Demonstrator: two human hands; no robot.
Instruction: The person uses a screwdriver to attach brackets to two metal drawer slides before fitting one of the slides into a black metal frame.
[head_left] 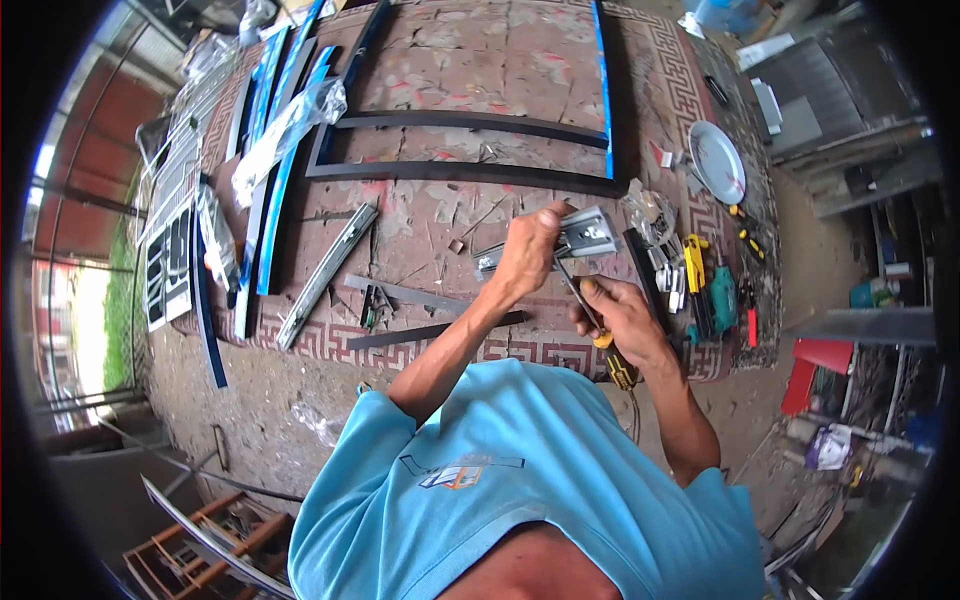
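My left hand (pixel 532 250) is closed around a metal drawer slide (pixel 592 236), holding it over the carpet-covered table. Between the fingers of my right hand (pixel 622 315) is the shaft of a screwdriver, and its yellow and black handle (pixel 620 370) points down toward my body. The screwdriver's tip meets the slide beside my left fingers; whether it sits in a screw is too small to tell. A second drawer slide (pixel 328 274) lies slantwise on the table to the left. Under my left forearm rest a grey strip (pixel 412 293) and a dark strip (pixel 430 331).
A black frame (pixel 460 172) with blue film lies across the far table. Blue-filmed bars (pixel 272 220) and plastic wrap (pixel 290 140) are at left. On the right are a white plate (pixel 717 163), a yellow tool (pixel 695 270), a teal tool (pixel 722 295) and another screwdriver (pixel 747 234).
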